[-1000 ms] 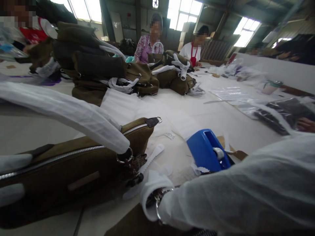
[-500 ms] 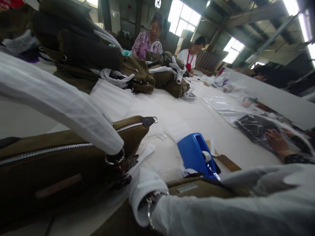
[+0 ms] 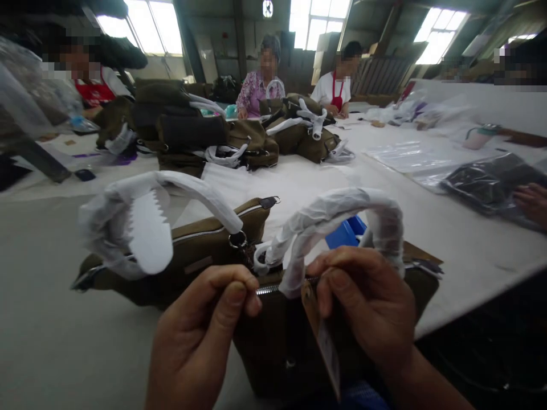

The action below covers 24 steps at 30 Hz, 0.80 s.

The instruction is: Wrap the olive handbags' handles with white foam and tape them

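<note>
My left hand (image 3: 200, 336) is closed in a pinch, thumb against forefinger, over the near edge of an olive-brown handbag (image 3: 273, 347). What it pinches is too fine to see. My right hand (image 3: 371, 313) pinches in the same way at the bag's top, by the silver zip (image 3: 268, 290). Right beside its fingers dangles a brown hang tag (image 3: 327, 347); any cord is not visible. White wrapping covers the bag's arched handle (image 3: 333, 199). Behind to the left lies a second olive bag (image 3: 200, 239), its wrapped handle (image 3: 196, 191) bearing a white serrated piece (image 3: 149, 236).
A blue tape dispenser (image 3: 345, 232) stands behind the near bag. Further back are piled olive bags (image 3: 192, 131). A clear-wrapped dark package (image 3: 487, 179) lies at right under a co-worker's hand (image 3: 532, 202). Other people stand across the white table (image 3: 444, 273).
The view has levelled and drawn back. Both my hands, out of view before, now show pinching at the near bag's top. That bag's wrapped handle now stands upright in front of the tape dispenser.
</note>
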Available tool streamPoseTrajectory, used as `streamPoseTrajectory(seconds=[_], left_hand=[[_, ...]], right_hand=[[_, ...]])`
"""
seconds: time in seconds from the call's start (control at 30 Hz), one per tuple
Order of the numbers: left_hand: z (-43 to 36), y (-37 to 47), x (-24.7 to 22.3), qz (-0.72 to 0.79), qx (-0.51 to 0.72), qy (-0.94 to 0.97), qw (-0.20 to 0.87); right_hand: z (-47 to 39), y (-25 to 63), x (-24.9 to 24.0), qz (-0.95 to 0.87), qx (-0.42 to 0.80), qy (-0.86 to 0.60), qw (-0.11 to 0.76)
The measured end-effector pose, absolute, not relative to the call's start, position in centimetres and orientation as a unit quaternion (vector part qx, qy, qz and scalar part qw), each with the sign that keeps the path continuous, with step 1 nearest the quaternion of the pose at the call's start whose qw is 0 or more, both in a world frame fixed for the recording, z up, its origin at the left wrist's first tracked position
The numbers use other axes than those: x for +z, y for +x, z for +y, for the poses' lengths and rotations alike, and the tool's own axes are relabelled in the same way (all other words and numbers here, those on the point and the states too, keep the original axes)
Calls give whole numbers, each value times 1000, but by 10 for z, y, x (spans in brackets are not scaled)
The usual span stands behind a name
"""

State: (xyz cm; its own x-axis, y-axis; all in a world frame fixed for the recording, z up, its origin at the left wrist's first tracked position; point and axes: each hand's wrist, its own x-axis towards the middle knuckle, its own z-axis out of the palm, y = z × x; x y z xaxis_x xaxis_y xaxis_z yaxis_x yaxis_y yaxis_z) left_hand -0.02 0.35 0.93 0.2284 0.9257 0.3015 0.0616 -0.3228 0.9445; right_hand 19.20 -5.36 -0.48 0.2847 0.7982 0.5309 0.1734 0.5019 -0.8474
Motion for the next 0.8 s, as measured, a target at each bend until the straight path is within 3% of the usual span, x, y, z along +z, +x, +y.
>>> streamPoseTrajectory(seconds=[0.13, 0.4, 0.57, 0.8], left_hand=[[7, 0, 9, 375, 480, 669, 426], [5, 14, 0, 371, 508, 672, 391], [3, 19, -4, 363, 539, 653, 388], [17, 15, 17, 327, 663, 424, 523]], right_hand=[[-69, 197, -5, -578, 109, -500, 636], [-84, 187, -31, -698, -125, -549, 443], [-84, 186, -41, -702, -172, -537, 435], [-90, 190, -41, -718, -224, -466, 465]])
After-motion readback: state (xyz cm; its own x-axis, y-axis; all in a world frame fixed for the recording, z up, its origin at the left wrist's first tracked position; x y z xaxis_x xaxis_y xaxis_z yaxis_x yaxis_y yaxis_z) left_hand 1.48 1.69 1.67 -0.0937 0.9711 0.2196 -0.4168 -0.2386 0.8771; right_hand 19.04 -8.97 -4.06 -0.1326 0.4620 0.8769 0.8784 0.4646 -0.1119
